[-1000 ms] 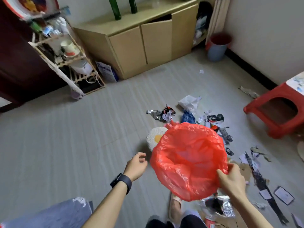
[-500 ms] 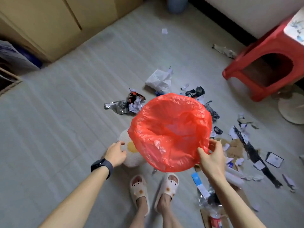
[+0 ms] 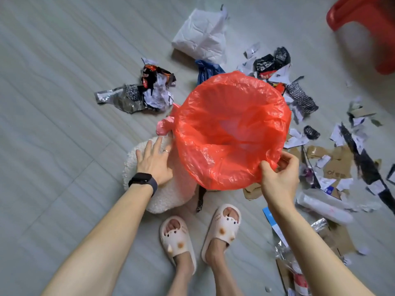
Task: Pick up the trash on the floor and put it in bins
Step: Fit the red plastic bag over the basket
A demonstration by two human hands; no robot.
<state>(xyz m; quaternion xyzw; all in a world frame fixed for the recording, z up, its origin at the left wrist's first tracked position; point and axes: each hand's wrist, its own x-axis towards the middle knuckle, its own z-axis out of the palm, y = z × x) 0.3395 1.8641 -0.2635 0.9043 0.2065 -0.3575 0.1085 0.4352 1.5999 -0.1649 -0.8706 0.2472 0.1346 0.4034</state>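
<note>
Head view. Tipped well further down than a second ago: cabinet and shelf gone from sight, own slippers (image 3: pixel 222 227) now in frame, litter on the floor (image 3: pixel 53 103) much closer.

Right hand (image 3: pixel 277 174) clamped on the near rim of the red bag (image 3: pixel 230 124), thumb and fingers pinching the plastic. Mouth held wide and facing up, above the scattered trash.

Left hand (image 3: pixel 155 159), loosely curled half a second back, now spread flat with fingers apart, pressing on the white fluffy cushion (image 3: pixel 168 193) just beside the bag.

Nothing picked up yet: foil wrapper (image 3: pixel 128 97), white crumpled paper (image 3: pixel 201 37) and cardboard scraps (image 3: pixel 333 165) all lying on the floor around the bag.

Reads as bracing to crouch, with the bag brought within reach of the litter. Collecting likely about to begin.
</note>
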